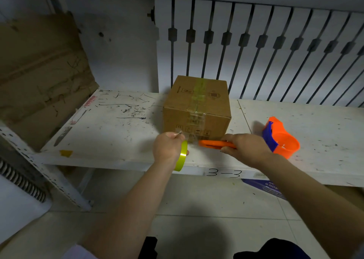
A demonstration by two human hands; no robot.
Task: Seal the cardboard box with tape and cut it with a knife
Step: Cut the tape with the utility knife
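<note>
A brown cardboard box stands closed on a white shelf, with a strip of yellow-green tape running over its top and down its front face. My left hand holds a yellow-green tape roll just in front of the box's lower front edge. A clear stretch of tape runs from the roll up to the box. My right hand grips an orange utility knife, whose tip points left at the tape beside the roll.
An orange and blue tape dispenser lies on the shelf right of the box. Flattened cardboard leans at the far left. A slatted white panel stands behind. The shelf's front edge is marked "3-3". Tiled floor lies below.
</note>
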